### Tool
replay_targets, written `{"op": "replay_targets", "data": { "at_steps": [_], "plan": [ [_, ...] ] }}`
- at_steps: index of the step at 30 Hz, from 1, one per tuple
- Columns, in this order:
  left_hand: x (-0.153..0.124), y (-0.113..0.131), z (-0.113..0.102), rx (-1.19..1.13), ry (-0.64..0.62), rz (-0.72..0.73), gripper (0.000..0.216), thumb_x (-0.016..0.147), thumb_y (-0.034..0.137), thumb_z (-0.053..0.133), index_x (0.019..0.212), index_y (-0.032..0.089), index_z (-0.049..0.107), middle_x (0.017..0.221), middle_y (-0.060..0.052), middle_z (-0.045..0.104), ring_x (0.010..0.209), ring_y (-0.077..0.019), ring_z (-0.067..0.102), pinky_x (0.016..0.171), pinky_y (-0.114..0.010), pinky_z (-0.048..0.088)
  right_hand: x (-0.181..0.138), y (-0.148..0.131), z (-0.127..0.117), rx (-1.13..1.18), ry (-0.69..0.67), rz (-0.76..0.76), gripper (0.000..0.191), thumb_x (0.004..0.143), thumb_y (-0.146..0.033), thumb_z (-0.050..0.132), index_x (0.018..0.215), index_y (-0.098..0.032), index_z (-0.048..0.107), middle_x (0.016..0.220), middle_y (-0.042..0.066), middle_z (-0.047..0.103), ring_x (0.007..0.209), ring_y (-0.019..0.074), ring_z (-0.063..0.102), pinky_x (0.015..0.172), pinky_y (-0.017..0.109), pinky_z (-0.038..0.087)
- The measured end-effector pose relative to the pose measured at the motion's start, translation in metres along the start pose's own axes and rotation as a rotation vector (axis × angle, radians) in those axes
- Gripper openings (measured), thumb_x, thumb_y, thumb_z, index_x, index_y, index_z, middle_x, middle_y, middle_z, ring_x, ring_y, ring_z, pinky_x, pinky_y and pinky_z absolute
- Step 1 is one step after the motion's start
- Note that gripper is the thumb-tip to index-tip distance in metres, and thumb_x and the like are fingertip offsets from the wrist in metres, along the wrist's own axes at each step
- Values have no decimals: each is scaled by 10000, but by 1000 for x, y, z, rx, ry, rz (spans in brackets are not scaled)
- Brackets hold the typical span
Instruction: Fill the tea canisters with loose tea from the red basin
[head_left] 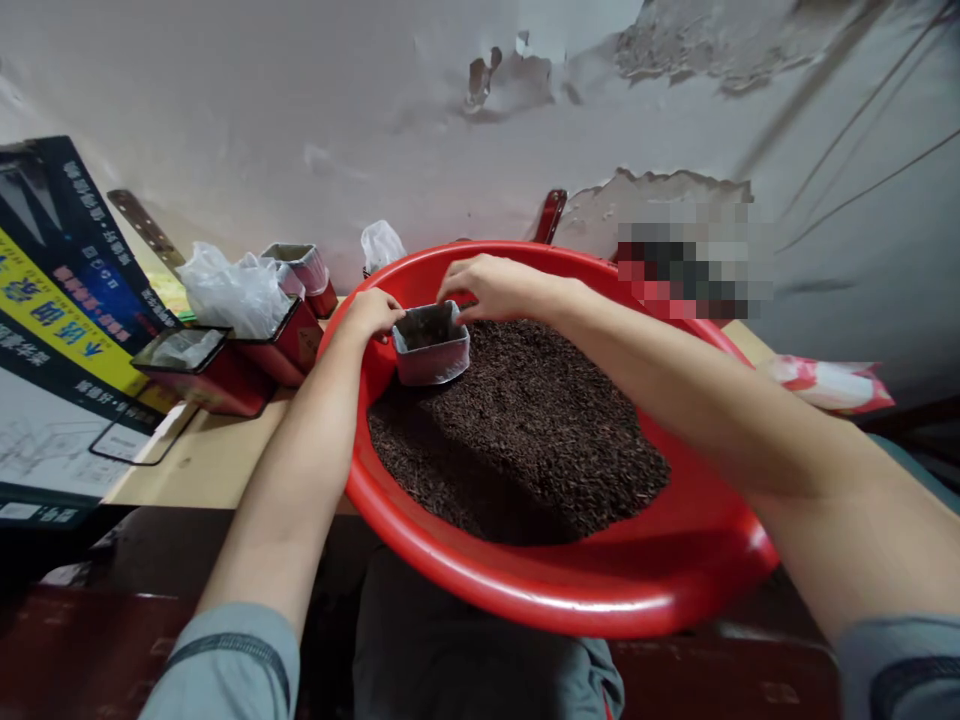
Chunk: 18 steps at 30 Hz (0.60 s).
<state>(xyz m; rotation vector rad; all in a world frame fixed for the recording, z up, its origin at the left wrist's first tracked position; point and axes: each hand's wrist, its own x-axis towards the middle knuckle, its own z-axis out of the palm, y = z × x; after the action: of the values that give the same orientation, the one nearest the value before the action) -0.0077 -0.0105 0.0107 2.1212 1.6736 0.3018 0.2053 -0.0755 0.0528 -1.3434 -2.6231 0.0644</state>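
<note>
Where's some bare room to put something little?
Bare tan tabletop shows between the red tins and left forearm; bare red basin wall shows right of the dark grains. Crowded: far left, where tins, plastic bag and printed box bunch together.

Left hand, right hand pinching rim of box; it's on dark grains, far-left edge of tub.
</note>
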Motion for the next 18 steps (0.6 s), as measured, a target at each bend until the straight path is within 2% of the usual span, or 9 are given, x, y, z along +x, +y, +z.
{"op": "replay_targets", "data": {
  "at_steps": [2,4,6,7,8,10,13,15,18],
  "plan": [
    [-1,1,0,43,22,9,174,932,238,668,996,199,825,780,-32,787,611,-127,722,657,-175,563,-33,8,16,21,-120,126,443,848,-408,763,1258,-241,731,1251,80,715,1154,266,652,1038,431,480],
    [0,2,0,75,39,10,174,934,246,666,988,210,828,777,-28,788,623,-127,725,659,-167,548,-70,11,40,68,-341,296,655,825,-523,764,1393,-215,654,1354,142,677,1230,327,639,1074,475,476],
    [2,2,1,94,34,14,183,940,246,658,995,213,829,775,-29,788,615,-127,720,662,-171,543,-103,7,67,128,-584,505,1041,720,-671,793,1579,-196,446,1557,218,499,1376,412,536,1120,553,438],
    [3,2,2,97,28,15,189,942,243,653,1003,215,829,769,-29,787,602,-127,715,668,-177,545,-116,3,79,158,-693,574,1165,688,-731,780,1630,-203,344,1644,239,360,1435,443,465,1136,586,416],
    [4,2,2,97,24,16,194,943,239,650,1013,217,830,761,-28,785,588,-128,709,676,-185,549,-127,-2,90,171,-738,592,1255,665,-777,761,1654,-177,273,1687,261,240,1484,469,381,1154,605,387],
    [5,1,3,97,26,18,204,943,233,647,1034,223,828,743,-25,779,570,-132,702,691,-201,556,-141,-15,103,201,-793,560,1354,644,-804,744,1668,-117,184,1701,290,141,1527,489,277,1183,604,351],
    [5,0,4,122,46,29,205,946,237,644,1039,231,826,717,-23,770,585,-136,707,714,-202,554,-153,-32,109,185,-809,452,1412,583,-686,844,1653,-40,185,1645,326,258,1477,521,351,1171,567,390],
    [4,0,4,140,46,33,202,951,241,637,1021,229,826,709,-23,766,605,-136,713,724,-196,549,-159,-39,111,174,-776,427,1337,582,-539,886,1633,-26,240,1599,328,345,1406,501,465,1147,505,439],
    [3,0,4,142,36,34,196,949,249,638,1004,235,826,707,-19,765,642,-138,726,721,-185,542,-165,-43,113,180,-717,426,1123,643,-372,850,1605,-98,340,1612,280,372,1371,428,540,1133,404,462]
  ]
}}
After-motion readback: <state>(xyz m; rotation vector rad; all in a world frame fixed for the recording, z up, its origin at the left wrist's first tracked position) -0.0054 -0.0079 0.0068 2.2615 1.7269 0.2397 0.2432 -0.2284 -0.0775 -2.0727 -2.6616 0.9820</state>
